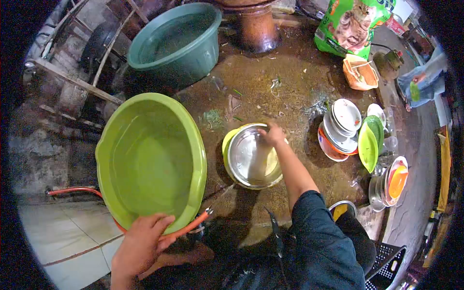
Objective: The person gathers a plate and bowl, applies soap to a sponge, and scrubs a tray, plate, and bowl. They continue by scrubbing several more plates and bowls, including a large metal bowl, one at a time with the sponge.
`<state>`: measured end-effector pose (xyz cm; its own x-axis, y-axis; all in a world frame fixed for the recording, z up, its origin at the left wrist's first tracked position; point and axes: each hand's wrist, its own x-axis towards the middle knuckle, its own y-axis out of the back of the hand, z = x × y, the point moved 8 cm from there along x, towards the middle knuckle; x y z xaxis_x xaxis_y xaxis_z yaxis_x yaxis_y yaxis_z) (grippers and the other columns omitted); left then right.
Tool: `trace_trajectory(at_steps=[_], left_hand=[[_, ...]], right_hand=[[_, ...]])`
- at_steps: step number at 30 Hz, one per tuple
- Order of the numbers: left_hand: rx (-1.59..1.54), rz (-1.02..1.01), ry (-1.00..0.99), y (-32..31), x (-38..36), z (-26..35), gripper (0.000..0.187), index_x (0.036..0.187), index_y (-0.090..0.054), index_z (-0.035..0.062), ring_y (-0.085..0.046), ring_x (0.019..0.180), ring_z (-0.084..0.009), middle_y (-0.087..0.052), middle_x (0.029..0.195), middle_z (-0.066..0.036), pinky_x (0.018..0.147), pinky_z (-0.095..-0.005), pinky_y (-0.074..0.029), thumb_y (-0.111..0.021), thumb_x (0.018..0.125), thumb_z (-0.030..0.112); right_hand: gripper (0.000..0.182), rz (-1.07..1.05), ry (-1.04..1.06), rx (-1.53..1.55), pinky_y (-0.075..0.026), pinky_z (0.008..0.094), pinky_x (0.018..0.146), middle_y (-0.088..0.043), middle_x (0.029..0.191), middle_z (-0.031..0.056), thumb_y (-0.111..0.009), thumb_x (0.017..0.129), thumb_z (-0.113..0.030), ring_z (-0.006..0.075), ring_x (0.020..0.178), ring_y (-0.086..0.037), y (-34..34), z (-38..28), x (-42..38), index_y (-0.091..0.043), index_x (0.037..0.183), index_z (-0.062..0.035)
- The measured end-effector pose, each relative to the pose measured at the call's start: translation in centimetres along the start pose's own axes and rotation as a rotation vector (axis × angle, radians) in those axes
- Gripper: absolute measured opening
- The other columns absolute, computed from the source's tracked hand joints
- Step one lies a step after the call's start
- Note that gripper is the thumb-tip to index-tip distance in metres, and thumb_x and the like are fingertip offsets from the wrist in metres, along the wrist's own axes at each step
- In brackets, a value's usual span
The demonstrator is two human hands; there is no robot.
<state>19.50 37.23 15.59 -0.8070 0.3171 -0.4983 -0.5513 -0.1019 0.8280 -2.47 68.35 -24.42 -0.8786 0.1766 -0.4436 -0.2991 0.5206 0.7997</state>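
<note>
From where I stand, the metal bowl (251, 157) sits on the wet floor (261, 212) in front of the person, its mouth facing up; it is round, so I can't pick out a long axis. A yellow-green rim (226, 145) shows beside it on the person's left. The right hand (274, 135) has its fingers bent over the bowl's far right edge, set narrow, holding the rim.

The left hand (140, 241) is closed around the orange hose (186, 231), thumb above and fingers below, right by the near edge of the big green basin (152, 164). The hose slants away and to the right, its open end aimed at the bowl, with a thin spray leaving it. The basin is tilted, its long axis running away from the person, well left of the stacked plates (345, 118)
</note>
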Motion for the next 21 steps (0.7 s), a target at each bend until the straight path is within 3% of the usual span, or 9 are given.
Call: trace_trajectory(at_steps=[3,6,11,13,15,17,19,21], left_hand=[[-0.044,-0.062,0.028,-1.5,-1.4,-0.2,0.044,0.113,-0.05,0.0051,-0.05,0.097,-0.0325,-0.052,0.108,-0.014,0.086,-0.0396,-0.04,-0.063,0.073,0.016],[-0.012,-0.084,0.076,-2.1,-3.3,0.6,0.048,0.114,-0.05,0.0073,-0.048,0.105,-0.0339,-0.051,0.112,-0.014,0.09,-0.0405,-0.04,-0.065,0.069,0.011],[-0.009,0.022,-0.041,-1.6,-7.2,3.0,0.047,0.113,-0.05,0.0056,-0.049,0.103,-0.0348,-0.052,0.11,-0.016,0.089,-0.0403,-0.04,-0.064,0.069,0.011],[-0.054,0.015,-0.119,-1.9,-8.0,3.9,0.047,0.113,-0.05,0.0053,-0.049,0.103,-0.0351,-0.052,0.11,-0.016,0.09,-0.0403,-0.039,-0.064,0.069,0.01],[-0.042,0.14,-0.173,-1.5,-9.7,4.6,0.043,0.111,-0.05,0.0026,-0.05,0.095,-0.0343,-0.052,0.107,-0.016,0.085,-0.0402,-0.039,-0.063,0.072,0.014],[-0.027,0.136,-0.17,-1.1,-10.7,5.6,0.042,0.111,-0.05,0.0021,-0.049,0.095,-0.0345,-0.051,0.107,-0.016,0.084,-0.0398,-0.04,-0.064,0.072,0.012],[-0.057,0.118,-0.154,-1.1,-11.2,6.4,0.042,0.112,-0.05,0.0029,-0.048,0.105,-0.0348,-0.052,0.111,-0.017,0.091,-0.0395,-0.038,-0.062,0.074,0.013],[-0.039,0.16,-0.19,-0.8,-11.8,7.6,0.04,0.112,-0.05,0.0026,-0.048,0.104,-0.0339,-0.052,0.111,-0.016,0.09,-0.0391,-0.038,-0.062,0.074,0.014]], right_hand=[[0.058,-0.041,0.022,-0.038,-0.031,0.0583,0.091,-0.046,0.126,0.0077,-0.057,0.074,-0.056,0.0293,0.117,-0.042,-2.8,-1.3,-2.9,-0.047,0.123,-0.0258],[0.049,-0.001,0.039,-0.031,-0.027,0.0616,0.093,-0.044,0.124,0.0067,-0.056,0.077,-0.049,0.0297,0.118,-0.039,-4.5,-2.7,-7.3,-0.049,0.119,-0.0246],[0.055,-0.084,-0.013,0.012,-0.023,0.0674,0.091,-0.041,0.128,0.0078,-0.06,0.074,-0.044,0.0308,0.12,-0.036,-8.4,-2.9,-13.4,-0.045,0.123,-0.0228],[0.058,-0.046,0.031,0.037,-0.027,0.0627,0.093,-0.04,0.129,0.0099,-0.063,0.072,-0.041,0.0319,0.12,-0.036,-8.7,-3.2,-16.3,-0.044,0.123,-0.0195],[0.06,0.135,0.192,-0.069,-0.034,0.0511,0.094,-0.038,0.132,0.011,-0.068,0.069,-0.03,0.0303,0.118,-0.039,-10.2,-4.2,-17.4,-0.044,0.122,-0.0159],[0.052,0.216,0.277,0.197,-0.043,0.0407,0.086,-0.052,0.117,0.0127,-0.069,0.066,-0.017,0.0291,0.104,-0.052,-9.2,-6.1,-19.7,-0.051,0.115,-0.0124],[0.032,0.131,0.326,0.446,-0.05,0.0359,0.067,-0.063,0.087,0.0108,-0.066,0.065,-0.008,0.0245,0.075,-0.061,-10.7,-7.2,-20.0,-0.06,0.097,-0.0081],[0.013,-0.182,0.108,0.98,-0.05,0.0326,0.051,-0.059,0.063,0.0072,-0.064,0.067,-0.006,0.0194,0.054,-0.058,-12.0,-7.0,-21.8,-0.059,0.079,-0.0038]])
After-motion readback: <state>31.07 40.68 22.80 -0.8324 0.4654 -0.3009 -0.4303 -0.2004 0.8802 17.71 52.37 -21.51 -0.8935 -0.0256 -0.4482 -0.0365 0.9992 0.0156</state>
